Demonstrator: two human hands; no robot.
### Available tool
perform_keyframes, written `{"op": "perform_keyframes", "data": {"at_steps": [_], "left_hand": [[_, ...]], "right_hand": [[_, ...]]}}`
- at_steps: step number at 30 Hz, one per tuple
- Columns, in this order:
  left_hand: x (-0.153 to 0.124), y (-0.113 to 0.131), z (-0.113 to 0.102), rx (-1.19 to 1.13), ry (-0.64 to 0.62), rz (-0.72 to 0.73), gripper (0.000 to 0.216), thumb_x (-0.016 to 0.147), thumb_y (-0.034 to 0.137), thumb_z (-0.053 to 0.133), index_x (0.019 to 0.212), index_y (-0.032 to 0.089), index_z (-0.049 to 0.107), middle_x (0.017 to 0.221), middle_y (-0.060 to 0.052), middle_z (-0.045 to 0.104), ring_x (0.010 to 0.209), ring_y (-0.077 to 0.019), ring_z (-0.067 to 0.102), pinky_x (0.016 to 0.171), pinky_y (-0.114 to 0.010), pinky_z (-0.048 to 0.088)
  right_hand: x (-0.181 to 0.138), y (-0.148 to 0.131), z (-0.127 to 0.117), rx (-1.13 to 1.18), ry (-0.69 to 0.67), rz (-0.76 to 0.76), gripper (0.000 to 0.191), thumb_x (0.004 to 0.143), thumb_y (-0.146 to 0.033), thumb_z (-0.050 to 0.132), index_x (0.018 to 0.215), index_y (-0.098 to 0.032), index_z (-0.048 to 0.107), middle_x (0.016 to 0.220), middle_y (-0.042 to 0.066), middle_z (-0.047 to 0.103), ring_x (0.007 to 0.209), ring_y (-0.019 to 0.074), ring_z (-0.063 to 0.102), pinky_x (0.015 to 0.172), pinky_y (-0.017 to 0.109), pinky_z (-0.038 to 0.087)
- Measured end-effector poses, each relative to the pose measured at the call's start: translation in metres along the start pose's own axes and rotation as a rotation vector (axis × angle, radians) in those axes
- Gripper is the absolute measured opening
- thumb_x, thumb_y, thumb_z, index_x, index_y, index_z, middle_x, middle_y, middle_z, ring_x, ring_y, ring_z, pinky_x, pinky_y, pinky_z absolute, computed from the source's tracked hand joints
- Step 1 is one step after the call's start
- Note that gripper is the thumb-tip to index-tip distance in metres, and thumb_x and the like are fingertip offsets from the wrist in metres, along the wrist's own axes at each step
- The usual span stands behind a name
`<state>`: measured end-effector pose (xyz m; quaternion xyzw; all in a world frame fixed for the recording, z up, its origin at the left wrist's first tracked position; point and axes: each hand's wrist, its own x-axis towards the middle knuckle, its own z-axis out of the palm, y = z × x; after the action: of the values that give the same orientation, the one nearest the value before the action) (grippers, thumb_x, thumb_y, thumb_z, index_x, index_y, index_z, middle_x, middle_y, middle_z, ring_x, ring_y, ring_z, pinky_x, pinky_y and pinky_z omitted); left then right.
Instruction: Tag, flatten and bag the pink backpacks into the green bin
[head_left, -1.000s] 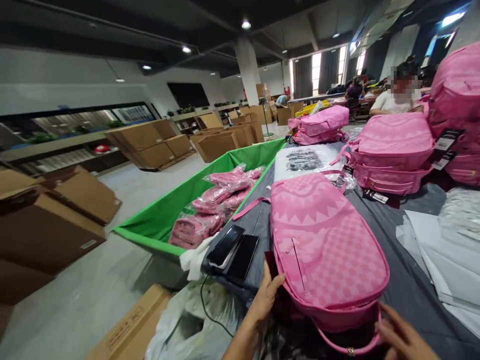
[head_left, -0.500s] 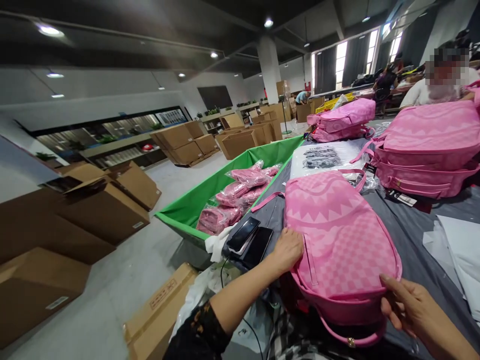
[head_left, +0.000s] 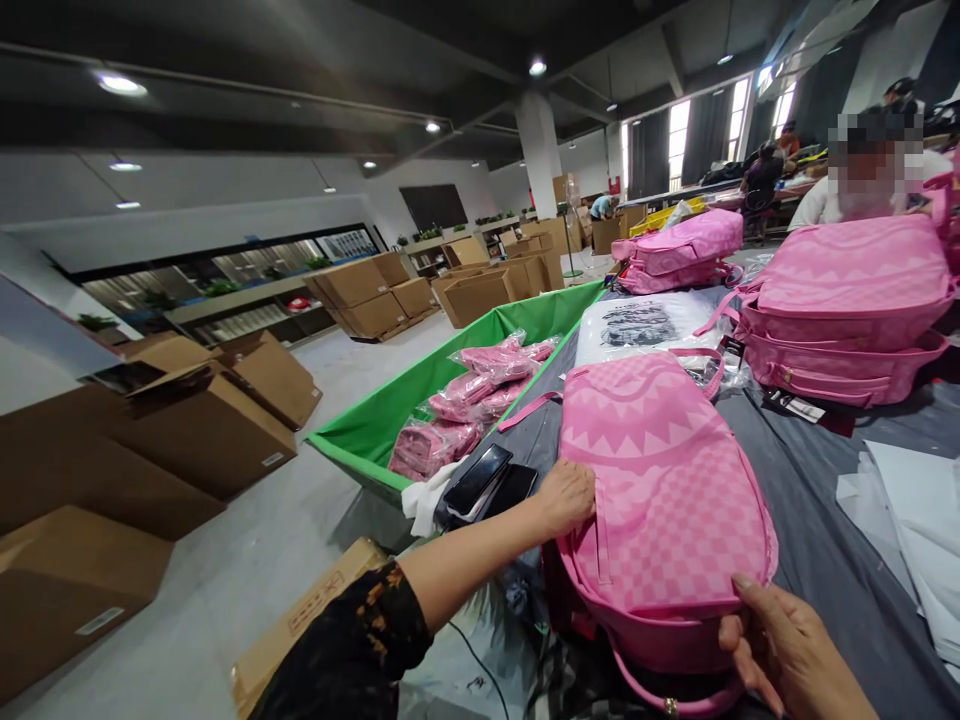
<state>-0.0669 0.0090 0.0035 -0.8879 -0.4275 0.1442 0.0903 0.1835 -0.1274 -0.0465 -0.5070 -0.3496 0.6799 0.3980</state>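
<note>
A pink backpack [head_left: 660, 480] with a zigzag and check pattern lies flat on the grey-covered table [head_left: 817, 530] in front of me. My left hand [head_left: 566, 497] is closed on its left edge, fingers curled around the side. At the near right corner my right hand [head_left: 780, 650] grips the backpack's end, thumb on top. A pink carry loop hangs off the near end below my right hand.
Two dark phones [head_left: 487, 482] lie left of the backpack. A green bin [head_left: 390, 410] holds bagged pink items. More pink backpacks [head_left: 847, 300] are stacked at the far right, near a seated person. White sheets [head_left: 907, 510] lie right. Cardboard boxes [head_left: 187, 430] fill the floor left.
My left hand moved up from the backpack's near left corner to its left side. My right hand shifted up onto the near right corner. The view swung slightly left.
</note>
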Motion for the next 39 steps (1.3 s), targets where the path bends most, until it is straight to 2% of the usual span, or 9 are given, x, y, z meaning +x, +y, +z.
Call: {"op": "perform_keyframes", "data": {"at_steps": [5, 9, 15, 18, 22, 26, 30, 34, 39], "left_hand": [[-0.012, -0.010, -0.021, -0.027, -0.134, 0.217, 0.016, 0.093, 0.018, 0.058, 0.091, 0.011, 0.073, 0.083, -0.012, 0.075, 0.071, -0.0228, 0.068, 0.058, -0.032, 0.043], [-0.045, 0.008, -0.038, -0.066, -0.182, 0.548, 0.008, 0.087, 0.021, 0.072, 0.080, 0.018, 0.070, 0.080, -0.003, 0.075, 0.075, -0.0179, 0.067, 0.066, -0.029, 0.046], [-0.071, 0.048, -0.057, -0.181, 0.347, 0.397, 0.060, 0.089, 0.071, 0.057, 0.106, 0.013, 0.064, 0.092, -0.010, 0.070, 0.084, -0.0247, 0.064, 0.080, -0.038, 0.047], [-0.073, 0.055, -0.057, -0.237, 0.693, 0.300, 0.036, 0.103, 0.040, 0.043, 0.118, 0.011, 0.059, 0.100, -0.012, 0.071, 0.087, -0.0226, 0.065, 0.083, -0.036, 0.046], [-0.056, 0.014, -0.074, -0.318, 0.920, 0.045, 0.027, 0.104, 0.021, 0.038, 0.106, 0.016, 0.064, 0.086, -0.005, 0.072, 0.076, -0.0171, 0.064, 0.079, -0.031, 0.045], [-0.003, -0.044, -0.102, -0.577, 0.970, -0.326, 0.036, 0.100, 0.036, 0.049, 0.068, 0.019, 0.052, 0.056, 0.005, 0.046, 0.054, -0.0124, 0.044, 0.057, -0.026, 0.030], [0.035, -0.050, -0.117, -0.828, 0.908, -0.320, 0.044, 0.093, 0.038, 0.052, 0.056, 0.021, 0.034, 0.054, 0.006, 0.031, 0.053, -0.0102, 0.034, 0.055, -0.025, 0.026], [0.015, -0.028, -0.125, -0.875, 0.917, -0.172, 0.039, 0.091, 0.041, 0.053, 0.059, 0.020, 0.047, 0.051, 0.006, 0.039, 0.049, -0.0091, 0.037, 0.051, -0.022, 0.030], [-0.022, -0.028, -0.113, -0.855, 0.839, -0.206, 0.033, 0.089, 0.045, 0.056, 0.067, 0.022, 0.063, 0.042, 0.009, 0.048, 0.037, -0.0078, 0.043, 0.042, -0.017, 0.033]], "right_hand": [[0.004, 0.003, -0.004, -0.059, 0.021, 0.041, 0.076, 0.060, -0.091, 0.066, 0.054, -0.015, 0.063, 0.037, 0.008, 0.053, 0.029, 0.0089, 0.040, 0.033, 0.020, 0.030], [0.000, 0.012, -0.006, -0.019, 0.131, 0.028, 0.075, 0.068, -0.088, 0.064, 0.048, -0.015, 0.061, 0.038, 0.009, 0.054, 0.029, 0.0079, 0.038, 0.034, 0.020, 0.030], [-0.012, -0.024, 0.013, 0.146, 0.133, -0.015, 0.067, 0.063, -0.079, 0.075, 0.049, -0.015, 0.061, 0.035, 0.006, 0.048, 0.029, 0.0081, 0.037, 0.033, 0.019, 0.025], [-0.013, -0.056, 0.018, 0.182, 0.127, -0.205, 0.065, 0.073, -0.080, 0.066, 0.054, -0.018, 0.061, 0.040, 0.005, 0.052, 0.031, 0.0100, 0.039, 0.034, 0.022, 0.028], [-0.008, -0.052, 0.005, -0.481, -0.019, -0.730, 0.049, 0.088, -0.066, 0.062, 0.102, -0.021, 0.075, 0.082, 0.008, 0.075, 0.069, 0.0202, 0.067, 0.071, 0.034, 0.054], [-0.006, -0.006, -0.011, -1.391, -0.031, -1.088, 0.047, 0.088, -0.060, 0.066, 0.066, -0.019, 0.068, 0.055, 0.006, 0.063, 0.055, 0.0216, 0.060, 0.072, 0.040, 0.047], [-0.025, 0.003, -0.026, -1.418, -0.055, -1.073, 0.037, 0.095, -0.053, 0.062, 0.084, -0.019, 0.072, 0.067, 0.005, 0.069, 0.063, 0.0204, 0.065, 0.077, 0.037, 0.049], [-0.052, -0.021, -0.058, -1.106, 0.055, -1.048, 0.033, 0.099, -0.040, 0.060, 0.123, -0.020, 0.070, 0.112, 0.011, 0.075, 0.107, 0.0221, 0.069, 0.094, 0.032, 0.053], [-0.064, -0.047, -0.154, -1.017, 0.484, -0.532, 0.038, 0.094, -0.054, 0.058, 0.098, -0.021, 0.076, 0.094, 0.007, 0.078, 0.085, 0.0233, 0.073, 0.078, 0.033, 0.057]]}}
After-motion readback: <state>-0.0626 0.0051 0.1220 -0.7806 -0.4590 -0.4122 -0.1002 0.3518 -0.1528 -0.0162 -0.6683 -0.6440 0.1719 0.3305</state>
